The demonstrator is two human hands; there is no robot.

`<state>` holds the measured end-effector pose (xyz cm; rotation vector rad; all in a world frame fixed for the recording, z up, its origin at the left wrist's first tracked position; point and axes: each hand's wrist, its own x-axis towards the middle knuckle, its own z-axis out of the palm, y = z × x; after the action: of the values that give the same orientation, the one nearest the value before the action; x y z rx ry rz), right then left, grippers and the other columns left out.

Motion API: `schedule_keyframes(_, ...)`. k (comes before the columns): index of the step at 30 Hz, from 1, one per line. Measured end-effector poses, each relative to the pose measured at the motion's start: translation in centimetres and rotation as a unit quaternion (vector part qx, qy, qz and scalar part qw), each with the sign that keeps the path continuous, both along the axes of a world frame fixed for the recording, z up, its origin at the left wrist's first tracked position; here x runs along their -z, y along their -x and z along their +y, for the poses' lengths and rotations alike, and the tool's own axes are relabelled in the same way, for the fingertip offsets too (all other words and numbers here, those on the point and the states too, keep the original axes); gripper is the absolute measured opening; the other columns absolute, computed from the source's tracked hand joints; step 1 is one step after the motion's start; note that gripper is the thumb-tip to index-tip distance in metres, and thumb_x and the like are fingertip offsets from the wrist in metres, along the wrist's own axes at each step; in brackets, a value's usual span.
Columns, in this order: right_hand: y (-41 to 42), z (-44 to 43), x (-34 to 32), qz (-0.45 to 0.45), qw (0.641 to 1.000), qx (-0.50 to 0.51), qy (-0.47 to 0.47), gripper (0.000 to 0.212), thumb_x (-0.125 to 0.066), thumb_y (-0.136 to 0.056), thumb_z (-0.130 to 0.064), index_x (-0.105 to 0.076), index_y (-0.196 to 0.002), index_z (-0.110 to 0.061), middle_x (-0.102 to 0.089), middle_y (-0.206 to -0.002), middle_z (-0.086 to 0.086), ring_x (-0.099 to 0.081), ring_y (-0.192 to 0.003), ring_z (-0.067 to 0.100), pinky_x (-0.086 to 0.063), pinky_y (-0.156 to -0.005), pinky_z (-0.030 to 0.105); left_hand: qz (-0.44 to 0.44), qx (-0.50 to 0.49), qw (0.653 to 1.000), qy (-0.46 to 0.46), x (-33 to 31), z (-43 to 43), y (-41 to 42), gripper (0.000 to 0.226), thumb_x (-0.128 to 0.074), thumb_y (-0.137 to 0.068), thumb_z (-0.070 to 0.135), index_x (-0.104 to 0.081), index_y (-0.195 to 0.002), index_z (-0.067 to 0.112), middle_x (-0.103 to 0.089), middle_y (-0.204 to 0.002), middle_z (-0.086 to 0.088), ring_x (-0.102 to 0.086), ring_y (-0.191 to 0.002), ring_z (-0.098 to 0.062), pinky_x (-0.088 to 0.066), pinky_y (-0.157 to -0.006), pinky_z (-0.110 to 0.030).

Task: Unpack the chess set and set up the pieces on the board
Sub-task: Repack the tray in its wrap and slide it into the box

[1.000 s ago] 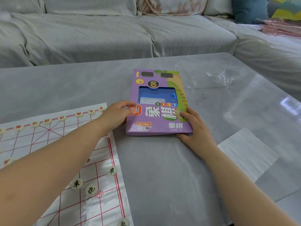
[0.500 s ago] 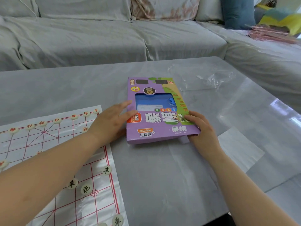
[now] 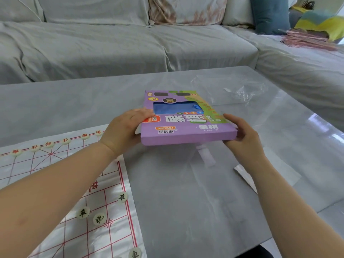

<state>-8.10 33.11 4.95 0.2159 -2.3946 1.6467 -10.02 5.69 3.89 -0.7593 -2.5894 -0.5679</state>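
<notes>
A flat purple chess-set box (image 3: 186, 125) with a blue window is lifted at its near end above the grey table (image 3: 186, 202). My left hand (image 3: 121, 131) grips its left edge, thumb on top. My right hand (image 3: 242, 138) grips its right near corner. A purple flap (image 3: 205, 155) hangs below the box's near edge. The white paper board (image 3: 61, 183) with red lines lies at the left. Round pale pieces (image 3: 65, 140) line its far edge, and a few more pieces (image 3: 98, 218) sit near my left forearm.
A crumpled clear plastic wrap (image 3: 240, 92) lies beyond the box at the right. A white sheet of paper (image 3: 266, 175) lies flat under my right forearm. A grey sofa (image 3: 111, 45) runs behind and to the right of the table.
Both hands have closed on the box's sides and raised its near end off the table. The purple flap now hangs out beneath it.
</notes>
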Motion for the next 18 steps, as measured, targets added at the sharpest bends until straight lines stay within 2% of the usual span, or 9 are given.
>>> schedule_keyframes(2,0.0,0.1,-0.9,-0.003,0.999,0.021,0.042,0.043,-0.06,-0.078,0.011,-0.051,-0.104,-0.022,-0.059,-0.094,-0.012,-0.058,-0.072,-0.015,-0.046,-0.069,0.003,-0.021,-0.028,0.996,-0.081,-0.9,0.5,-0.3,0.049,-0.069,-0.066,0.02,-0.041,-0.106,0.028,-0.065,-0.106,-0.016,-0.063,-0.089,-0.034,-0.049,-0.078,-0.037)
schedule_keyframes(4,-0.2,0.0,-1.8,0.005,0.996,0.042,0.077,0.032,-0.061,-0.08,0.005,-0.052,-0.091,-0.024,-0.059,-0.092,-0.012,-0.059,-0.072,-0.015,-0.047,-0.07,0.004,-0.056,-0.04,0.989,-0.132,-1.8,0.9,-0.5,0.048,-0.072,-0.067,0.024,-0.04,-0.101,0.035,-0.062,-0.111,-0.01,-0.059,-0.085,-0.026,-0.046,-0.076,-0.026)
schedule_keyframes(7,-0.4,-0.3,-3.1,0.029,0.992,0.068,0.104,0.028,-0.061,-0.084,-0.003,-0.05,-0.082,-0.029,-0.058,-0.086,-0.011,-0.057,-0.069,-0.015,-0.046,-0.069,0.004,-0.064,-0.044,0.985,-0.155,-3.2,1.0,-0.2,0.054,-0.074,-0.069,0.001,-0.042,-0.097,0.035,-0.057,-0.105,0.004,-0.053,-0.081,-0.019,-0.036,-0.067,-0.002)
schedule_keyframes(10,-0.2,-0.5,-4.1,0.054,0.99,0.067,0.109,0.023,-0.06,-0.085,-0.007,-0.051,-0.08,-0.028,-0.057,-0.081,-0.013,-0.056,-0.066,-0.014,-0.044,-0.067,0.004,-0.071,-0.031,0.986,-0.148,-4.5,0.8,0.0,0.044,-0.072,-0.071,-0.003,-0.054,-0.105,0.018,-0.054,-0.1,0.004,-0.05,-0.081,-0.02,-0.036,-0.067,0.005)
schedule_keyframes(12,0.0,-0.7,-4.5,0.061,0.991,0.065,0.097,0.023,-0.062,-0.085,-0.009,-0.051,-0.078,-0.028,-0.057,-0.08,-0.013,-0.056,-0.065,-0.013,-0.043,-0.065,0.004,-0.085,-0.037,0.986,-0.139,-5.2,0.6,0.0,0.039,-0.07,-0.073,-0.003,-0.055,-0.108,0.006,-0.051,-0.095,0.007,-0.049,-0.081,-0.019,-0.034,-0.065,0.006)
schedule_keyframes(14,0.4,-0.9,-4.7,0.062,0.992,0.064,0.085,0.023,-0.062,-0.085,-0.011,-0.05,-0.078,-0.029,-0.057,-0.08,-0.013,-0.055,-0.065,-0.013,-0.043,-0.064,0.004,-0.096,-0.042,0.986,-0.132,-5.7,0.6,0.1,0.036,-0.068,-0.075,-0.003,-0.055,-0.107,0.006,-0.049,-0.09,0.008,-0.048,-0.078,-0.02,-0.034,-0.063,0.006)
schedule_keyframes(18,0.9,-1.1,-4.8,0.056,0.993,0.065,0.083,0.023,-0.06,-0.086,-0.012,-0.047,-0.078,-0.03,-0.055,-0.082,-0.013,-0.053,-0.064,-0.013,-0.041,-0.061,0.003,-0.112,-0.045,0.983,-0.139,-6.7,0.9,0.4,0.031,-0.065,-0.077,-0.002,-0.047,-0.095,0.017,-0.049,-0.087,0.004,-0.046,-0.073,-0.018,-0.031,-0.057,0.006)
